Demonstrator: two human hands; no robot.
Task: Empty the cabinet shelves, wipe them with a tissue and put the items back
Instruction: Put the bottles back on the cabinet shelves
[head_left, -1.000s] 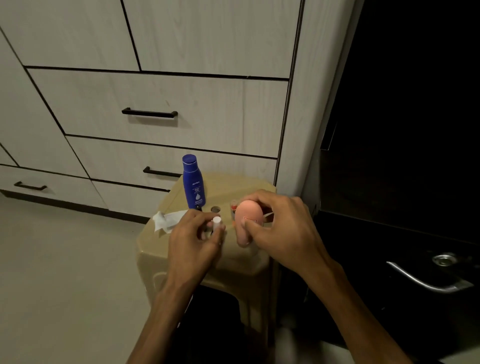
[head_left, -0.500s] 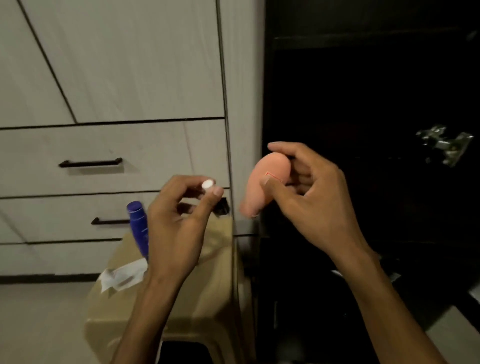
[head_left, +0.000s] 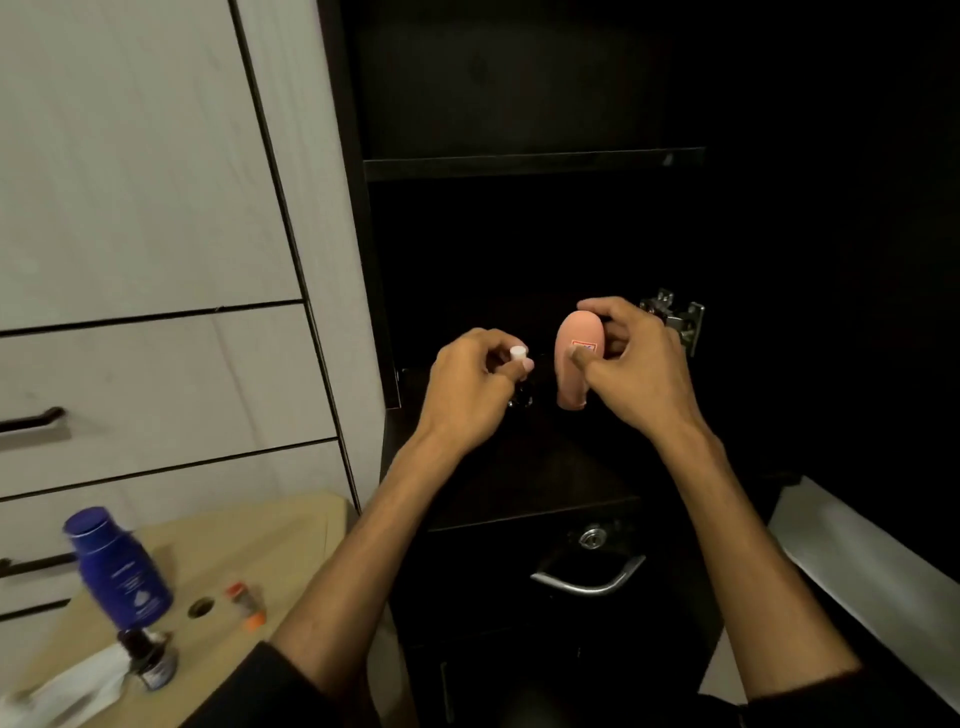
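Near me, at 8 o'clock, the blue bottle (head_left: 120, 569) waits on the stool (head_left: 270, 540). My left hand (head_left: 467, 387) pinches a small white-capped bottle (head_left: 518, 353). My right hand (head_left: 636, 366) grips the pink bottle (head_left: 577, 364), standing tall. The dark shelf (head_left: 535, 163) lies ahead at 12 o'clock; I can't see inside it.

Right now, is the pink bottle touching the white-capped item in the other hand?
Apart. The head view shows a dark gap between the pink bottle in the right hand and the white-capped item pinched by the left hand.
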